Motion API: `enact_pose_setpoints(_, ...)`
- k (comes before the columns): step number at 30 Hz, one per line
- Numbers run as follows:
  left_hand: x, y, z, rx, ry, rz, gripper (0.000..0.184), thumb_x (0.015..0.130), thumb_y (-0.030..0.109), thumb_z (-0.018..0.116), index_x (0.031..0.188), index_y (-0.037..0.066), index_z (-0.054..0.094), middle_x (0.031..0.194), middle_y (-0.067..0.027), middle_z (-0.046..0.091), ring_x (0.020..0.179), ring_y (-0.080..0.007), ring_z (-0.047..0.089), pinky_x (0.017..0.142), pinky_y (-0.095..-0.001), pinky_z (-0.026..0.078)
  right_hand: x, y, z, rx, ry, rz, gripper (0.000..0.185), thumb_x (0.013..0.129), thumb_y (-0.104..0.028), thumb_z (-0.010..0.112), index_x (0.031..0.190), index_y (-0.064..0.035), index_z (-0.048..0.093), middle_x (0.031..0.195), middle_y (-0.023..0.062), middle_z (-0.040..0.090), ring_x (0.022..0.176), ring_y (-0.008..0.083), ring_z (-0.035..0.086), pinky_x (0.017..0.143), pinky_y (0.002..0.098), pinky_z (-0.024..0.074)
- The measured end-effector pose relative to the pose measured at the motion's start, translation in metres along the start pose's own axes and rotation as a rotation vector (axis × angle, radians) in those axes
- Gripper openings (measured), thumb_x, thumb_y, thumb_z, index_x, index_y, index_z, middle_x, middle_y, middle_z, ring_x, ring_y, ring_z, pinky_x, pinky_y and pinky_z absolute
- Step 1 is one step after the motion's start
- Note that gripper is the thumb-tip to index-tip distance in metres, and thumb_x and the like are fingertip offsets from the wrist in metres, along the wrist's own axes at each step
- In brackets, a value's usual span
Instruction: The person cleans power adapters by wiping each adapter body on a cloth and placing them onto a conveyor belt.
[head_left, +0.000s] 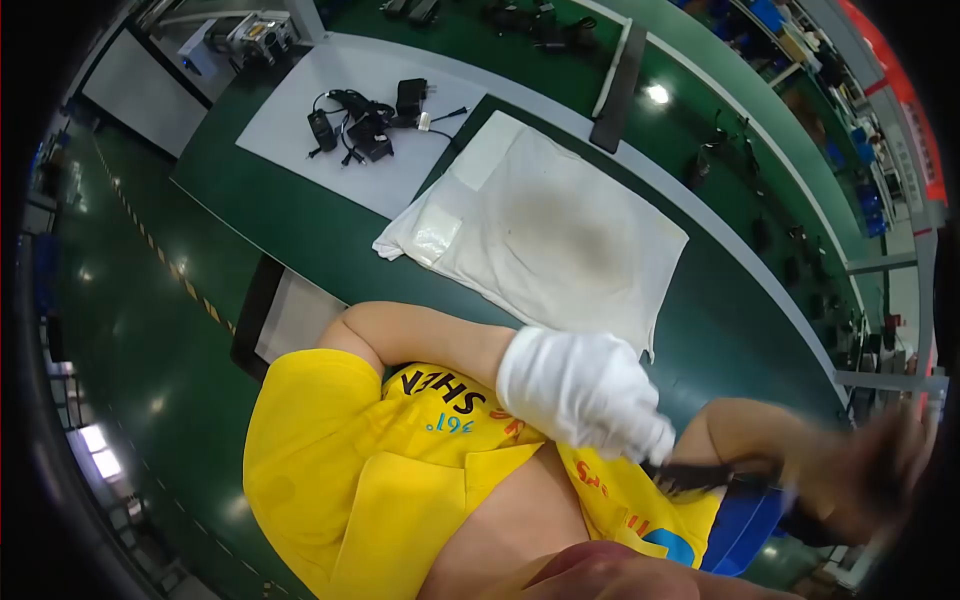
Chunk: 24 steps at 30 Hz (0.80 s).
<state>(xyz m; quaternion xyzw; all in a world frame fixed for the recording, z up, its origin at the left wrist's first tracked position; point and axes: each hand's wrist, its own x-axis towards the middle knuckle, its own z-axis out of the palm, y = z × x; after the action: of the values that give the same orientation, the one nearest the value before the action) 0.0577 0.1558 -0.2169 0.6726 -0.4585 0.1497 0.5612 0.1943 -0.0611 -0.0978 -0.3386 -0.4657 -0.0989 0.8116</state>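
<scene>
You are partway through handling one black cord (690, 478), by the look of it; what is finished or left isn't clear. It is off the counter (245, 195), beyond the near edge toward the right, dark, slim and blurred. Your gloved left hand (590, 395) curls closed on one end; your right hand (865, 470) is too smeared to tell its grip. Black adapters (370, 130) lie tangled toward the far left corner.

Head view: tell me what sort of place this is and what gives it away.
Probably an electronics workshop or factory floor: black plastic power adapters with cables, a broad green worktable, and yellow-and-black striped floor tape.
</scene>
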Motion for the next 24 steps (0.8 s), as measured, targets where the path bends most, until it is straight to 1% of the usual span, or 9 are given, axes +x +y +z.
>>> enact_pose_setpoints(4, 0.001, -0.006, 0.012, 0.055, -0.117, 0.135, 0.017, 0.072, 0.020, 0.066, 0.087, 0.018, 0.058, 0.059, -0.0020, 0.056, 0.046, -0.0243, 0.052, 0.039, -0.0361, 0.036, -0.058, -0.036, 0.045, -0.144, -0.185, -0.519, 0.044, 0.081, -0.017, 0.060, 0.118, -0.0061, 0.037, 0.097, 0.0099, 0.049, 0.075, 0.0140, 0.053, 0.067, 0.0239, 0.0459)
enact_pose_setpoints(8, 0.000, 0.000, 0.022, 0.017, -0.072, 0.045, 0.016, 0.073, 0.020, 0.065, 0.088, 0.017, 0.059, 0.059, -0.0023, 0.055, 0.048, -0.0244, 0.053, 0.040, -0.0368, 0.036, -0.068, 0.008, 0.038, -0.592, -0.191, -0.467, 0.035, 0.081, -0.014, 0.057, 0.110, -0.0057, 0.040, 0.092, 0.0082, 0.050, 0.073, 0.0124, 0.052, 0.065, 0.0228, 0.0445)
enact_pose_setpoints(11, -0.001, -0.007, 0.009, 0.035, -0.001, 0.084, 0.015, 0.075, 0.019, 0.063, 0.089, 0.016, 0.059, 0.058, -0.0025, 0.053, 0.047, -0.0256, 0.051, 0.039, -0.0371, 0.035, -0.079, -0.027, 0.053, -0.375, -0.213, -0.717, 0.028, 0.080, -0.013, 0.055, 0.103, -0.0053, 0.041, 0.088, 0.0070, 0.050, 0.072, 0.0113, 0.052, 0.063, 0.0221, 0.0435)
enact_pose_setpoints(16, -0.005, -0.002, 0.009, -0.069, -0.029, 0.051, 0.014, 0.073, 0.012, 0.064, 0.085, 0.016, 0.060, 0.060, -0.0008, 0.056, 0.047, -0.0231, 0.052, 0.039, -0.0343, 0.036, -0.076, 0.010, 0.041, -0.632, -0.213, -0.591, 0.017, 0.079, -0.010, 0.052, 0.093, -0.0048, 0.044, 0.082, 0.0049, 0.051, 0.070, 0.0093, 0.052, 0.060, 0.0207, 0.0417)
enact_pose_setpoints(18, -0.007, -0.010, -0.004, 0.020, -0.037, 0.070, 0.014, 0.074, 0.009, 0.063, 0.086, 0.014, 0.059, 0.062, -0.0038, 0.058, 0.049, -0.0242, 0.054, 0.041, -0.0338, 0.038, -0.084, -0.019, 0.053, -0.446, -0.221, -0.804, 0.012, 0.079, -0.009, 0.050, 0.089, -0.0045, 0.045, 0.079, 0.0041, 0.051, 0.069, 0.0086, 0.052, 0.059, 0.0202, 0.0410)
enact_pose_setpoints(20, -0.015, -0.012, -0.004, -0.122, -0.054, -0.024, 0.014, 0.074, 0.009, 0.063, 0.087, 0.013, 0.059, 0.063, -0.0047, 0.058, 0.051, -0.0252, 0.054, 0.043, -0.0341, 0.039, -0.080, -0.039, 0.062, -0.276, -0.219, -0.972, 0.007, 0.079, -0.008, 0.049, 0.085, -0.0043, 0.046, 0.077, 0.0033, 0.051, 0.068, 0.0078, 0.051, 0.058, 0.0197, 0.0403)
enact_pose_setpoints(22, -0.019, -0.014, -0.016, -0.188, -0.153, -0.170, 0.012, 0.079, 0.010, 0.060, 0.090, 0.010, 0.057, 0.069, -0.0095, 0.061, 0.061, -0.0296, 0.058, 0.054, -0.0352, 0.045, -0.069, -0.040, 0.042, -0.222, -0.188, -0.894, 0.003, 0.078, -0.006, 0.048, 0.081, -0.0041, 0.048, 0.074, 0.0025, 0.051, 0.067, 0.0070, 0.051, 0.057, 0.0192, 0.0396)
enact_pose_setpoints(23, -0.023, -0.016, -0.024, -0.185, -0.163, -0.163, 0.012, 0.079, 0.010, 0.060, 0.090, 0.010, 0.057, 0.069, -0.0095, 0.061, 0.061, -0.0296, 0.058, 0.054, -0.0352, 0.045, -0.059, -0.012, 0.046, -0.165, 0.036, -0.665, 0.007, 0.079, -0.005, 0.047, 0.085, -0.0031, 0.048, 0.078, 0.0044, 0.053, 0.069, 0.0087, 0.051, 0.060, 0.0198, 0.0404)
enact_pose_setpoints(24, -0.028, -0.022, -0.034, -0.221, -0.200, -0.342, 0.011, 0.082, 0.012, 0.059, 0.092, 0.009, 0.057, 0.074, -0.0114, 0.061, 0.066, -0.0308, 0.059, 0.057, -0.0357, 0.046, -0.047, 0.016, 0.051, -0.034, 0.263, -0.404, 0.010, 0.081, -0.004, 0.047, 0.090, -0.0021, 0.048, 0.081, 0.0064, 0.054, 0.070, 0.0103, 0.052, 0.063, 0.0205, 0.0412)
